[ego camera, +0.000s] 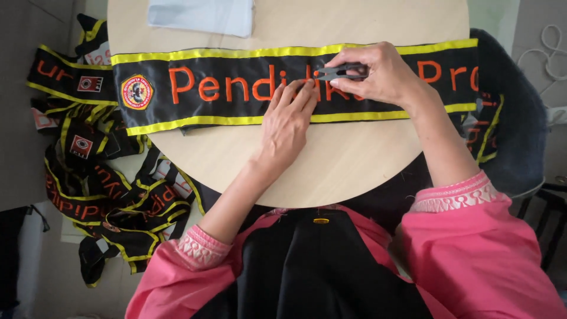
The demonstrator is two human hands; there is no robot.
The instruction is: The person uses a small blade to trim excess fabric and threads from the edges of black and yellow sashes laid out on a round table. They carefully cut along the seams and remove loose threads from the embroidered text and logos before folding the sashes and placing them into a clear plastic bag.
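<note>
Round wooden worktop [331, 171] carried black satin sash [236, 88]: light, limp, slippery. Your left hand [289, 118] pressed it flat, fingers released; right hand [378, 74] fingers clenched thread snips [339, 72]. Best held by yellow edging.

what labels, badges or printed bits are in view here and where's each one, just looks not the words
Sash: flat across the round table, black band, yellow edges, orange embroidered lettering.
Round badge: sash's left end, yellow ring, red and dark centre.
Square patches: on piled sashes left of the table, red and white on black.
Left hand presses the sash; right hand holds dark thread snips.
</note>
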